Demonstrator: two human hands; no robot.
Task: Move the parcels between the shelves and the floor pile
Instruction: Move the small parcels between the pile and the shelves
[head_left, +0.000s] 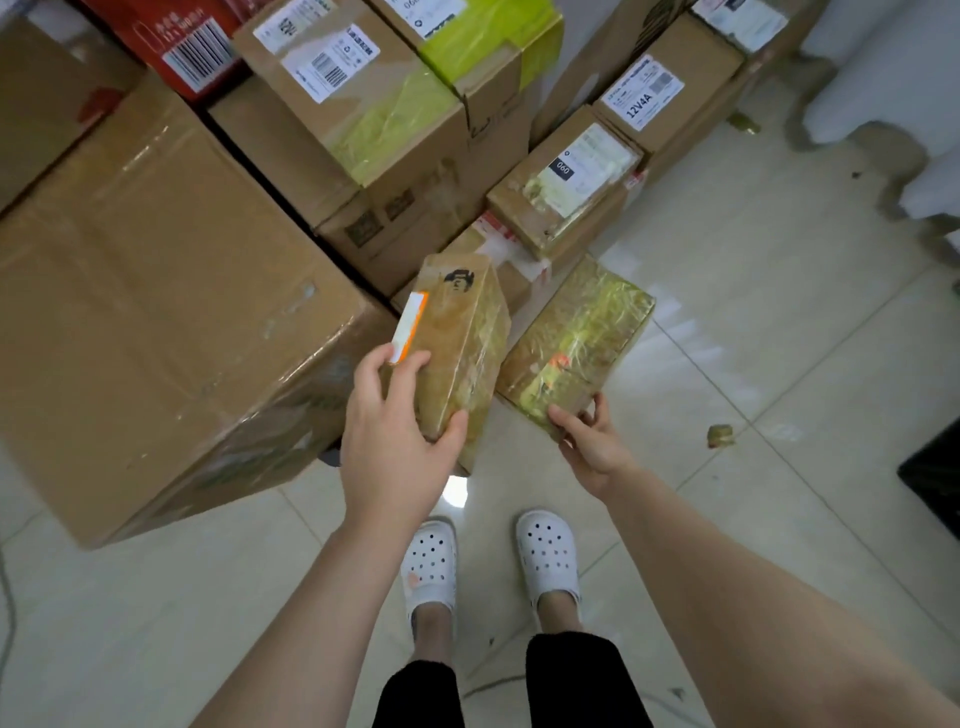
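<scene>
The left hand (395, 431) holds the left parcel (457, 338). Its fingers (376, 364) curl over one edge, just beside an orange label (410, 325), and the thumb presses the opposite side. Only the near end is inside this grip; most of the parcel reaches beyond the fingertips, toward the pile.

The right hand (592, 441) pinches the near corner of the right parcel (576, 343), with the thumb on top and the fingers under. The rest of this parcel also lies beyond the fingertips, over the floor (779, 312). I cannot tell if its far end rests on the tiles or hangs free.

Both parcels are wrapped in glossy tape, so I judge them slippery. The corner pinch is the weaker grip. If the right parcel is raised quickly, its weight can turn it around the fingers and pull it out. The left parcel can tip forward for the same reason. A dropped parcel may land on the clogs (431, 561) below the hands, or strike the small box (561, 192) just beyond the fingertips and push it off its place.
</scene>
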